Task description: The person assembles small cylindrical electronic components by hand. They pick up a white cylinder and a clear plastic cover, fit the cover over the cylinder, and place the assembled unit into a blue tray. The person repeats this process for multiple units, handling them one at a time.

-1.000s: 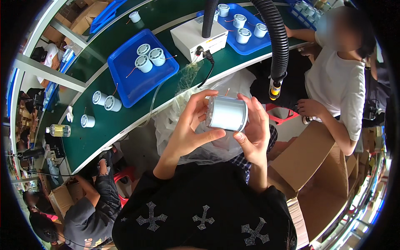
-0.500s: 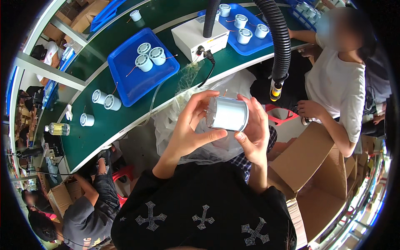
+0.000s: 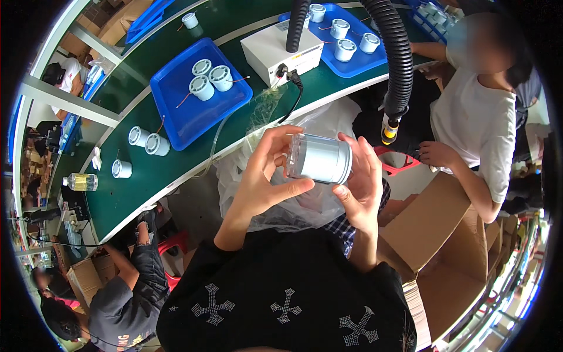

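A pale blue-white cylinder (image 3: 321, 158) lies on its side between my hands, above the near edge of the bench. Its left end has a clear, shiny rim, and ridged bands ring its right end. My left hand (image 3: 267, 173) is closed round the left end, thumb along the lower side and fingers behind. At the right end my right hand (image 3: 360, 182) curls round the cylinder, its thumb against the lower edge and its fingers partly hidden. Beneath the hands hangs crumpled clear plastic sheeting (image 3: 234, 193).
On the green bench, a blue tray (image 3: 182, 126) holds several similar cylinders with thin wires; more stand left of it, near a bottle (image 3: 82, 182). Behind are a white box-shaped machine (image 3: 264, 53), a black hose (image 3: 399, 70) and another tray (image 3: 352, 67). A co-worker (image 3: 475, 117) sits right, beyond an open carton (image 3: 434, 252).
The cylinder has tilted slightly, its right end dipping and showing more of its ridged bands. My left thumb has slid a little left. The thin wire behind the cylinder is out of sight.
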Action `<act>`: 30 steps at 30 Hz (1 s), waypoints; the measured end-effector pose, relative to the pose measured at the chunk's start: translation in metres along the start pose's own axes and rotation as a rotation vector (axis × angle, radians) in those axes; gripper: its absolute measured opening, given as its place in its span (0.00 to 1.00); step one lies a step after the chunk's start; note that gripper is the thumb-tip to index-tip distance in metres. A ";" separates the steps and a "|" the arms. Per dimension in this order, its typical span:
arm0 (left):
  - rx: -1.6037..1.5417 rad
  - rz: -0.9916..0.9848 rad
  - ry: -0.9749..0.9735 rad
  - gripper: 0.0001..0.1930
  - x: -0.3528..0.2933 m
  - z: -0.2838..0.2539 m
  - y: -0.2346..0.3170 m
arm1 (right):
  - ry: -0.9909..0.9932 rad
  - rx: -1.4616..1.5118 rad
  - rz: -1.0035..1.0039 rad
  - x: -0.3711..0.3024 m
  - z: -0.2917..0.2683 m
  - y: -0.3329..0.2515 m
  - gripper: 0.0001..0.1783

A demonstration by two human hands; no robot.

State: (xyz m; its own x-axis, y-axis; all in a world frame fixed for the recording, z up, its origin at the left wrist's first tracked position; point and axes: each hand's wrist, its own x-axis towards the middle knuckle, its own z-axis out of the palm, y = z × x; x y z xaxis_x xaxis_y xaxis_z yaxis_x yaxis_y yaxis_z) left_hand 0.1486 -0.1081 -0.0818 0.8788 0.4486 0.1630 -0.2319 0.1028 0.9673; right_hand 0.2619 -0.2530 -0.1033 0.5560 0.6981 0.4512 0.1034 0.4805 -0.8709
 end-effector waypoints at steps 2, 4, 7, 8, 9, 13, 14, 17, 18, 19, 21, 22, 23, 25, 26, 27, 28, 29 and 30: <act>-0.006 0.006 -0.001 0.36 0.001 0.002 0.001 | 0.001 0.015 0.000 0.001 -0.001 -0.001 0.42; -0.015 0.006 -0.005 0.36 0.001 0.003 0.001 | 0.004 0.015 -0.003 0.000 -0.003 -0.001 0.42; -0.027 -0.004 -0.008 0.36 0.002 0.003 0.000 | 0.025 -0.001 0.009 -0.002 -0.004 -0.002 0.43; -0.027 -0.009 -0.004 0.36 0.002 0.003 0.000 | 0.030 -0.004 0.009 -0.002 -0.005 -0.003 0.43; -0.027 -0.014 -0.001 0.36 0.002 0.004 0.001 | 0.034 -0.007 0.009 -0.002 -0.006 -0.004 0.43; -0.006 -0.019 -0.014 0.36 0.001 0.001 0.000 | 0.052 0.005 0.010 -0.003 -0.009 -0.005 0.44; -0.009 -0.021 -0.011 0.36 0.002 0.001 0.000 | 0.056 0.007 0.011 -0.003 -0.009 -0.005 0.44; -0.024 -0.013 -0.013 0.36 0.002 0.000 -0.001 | 0.066 0.012 0.015 -0.004 -0.011 -0.006 0.45; -0.030 -0.009 -0.015 0.36 0.003 0.000 -0.002 | 0.069 0.013 0.017 -0.004 -0.011 -0.007 0.45; -0.033 -0.016 -0.018 0.36 0.003 0.000 -0.001 | 0.072 0.015 0.020 -0.005 -0.012 -0.007 0.45; -0.037 -0.029 -0.023 0.36 0.003 0.001 0.002 | 0.068 -0.001 0.011 -0.005 -0.013 -0.009 0.45; -0.041 -0.027 -0.023 0.36 0.003 0.001 0.001 | 0.065 -0.008 0.006 -0.005 -0.014 -0.009 0.45; -0.044 -0.024 -0.023 0.36 0.003 0.001 0.001 | 0.070 -0.010 0.005 -0.005 -0.014 -0.009 0.45; -0.054 -0.024 -0.022 0.36 0.003 0.001 0.002 | 0.078 -0.014 0.006 -0.006 -0.015 -0.010 0.45; -0.061 -0.026 -0.022 0.37 0.004 0.001 0.002 | 0.078 -0.012 0.005 -0.006 -0.015 -0.010 0.45; -0.069 -0.028 -0.022 0.37 0.004 0.002 0.002 | 0.079 -0.010 0.005 -0.006 -0.016 -0.011 0.45; -0.073 -0.027 -0.024 0.37 0.004 0.002 0.002 | 0.079 -0.007 0.004 -0.006 -0.016 -0.011 0.45; -0.078 -0.027 -0.027 0.37 0.004 0.001 0.001 | 0.079 -0.004 0.003 -0.006 -0.017 -0.011 0.45; -0.083 -0.027 -0.029 0.37 0.004 0.001 0.000 | 0.080 -0.001 0.002 -0.007 -0.018 -0.011 0.45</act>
State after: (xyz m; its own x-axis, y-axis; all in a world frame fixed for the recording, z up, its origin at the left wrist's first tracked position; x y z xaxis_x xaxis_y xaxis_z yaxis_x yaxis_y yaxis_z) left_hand 0.1521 -0.1070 -0.0808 0.8966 0.4189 0.1440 -0.2407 0.1878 0.9523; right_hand 0.2715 -0.2722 -0.1006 0.6203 0.6545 0.4322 0.1028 0.4784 -0.8721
